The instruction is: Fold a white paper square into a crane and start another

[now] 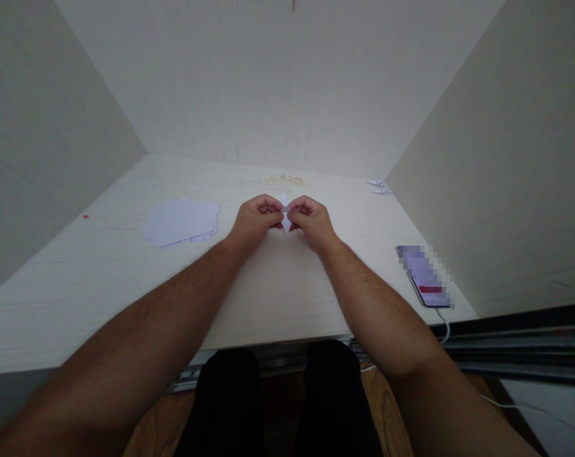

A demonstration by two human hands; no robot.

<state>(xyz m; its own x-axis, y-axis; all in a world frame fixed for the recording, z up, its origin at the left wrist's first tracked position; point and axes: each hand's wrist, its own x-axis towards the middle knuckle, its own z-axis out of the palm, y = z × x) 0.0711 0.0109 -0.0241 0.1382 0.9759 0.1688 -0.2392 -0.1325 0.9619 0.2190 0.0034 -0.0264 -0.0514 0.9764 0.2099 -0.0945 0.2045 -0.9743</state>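
A small piece of folded white paper (286, 222) is held between my two hands above the middle of the table. My left hand (259, 217) pinches its left side between thumb and fingers. On its right side, my right hand (310, 216) grips it the same way, with the fingertips of both hands close together. The paper narrows to points at top and bottom. Its middle is partly covered by my fingers, so the exact fold cannot be made out.
A loose stack of white paper sheets (183, 221) lies left of my hands. Several small folded paper pieces (379, 186) sit in the far right corner. A phone (423, 276) with a white cable (444, 327) rests near the right edge. Walls enclose the white table (273, 292) on three sides.
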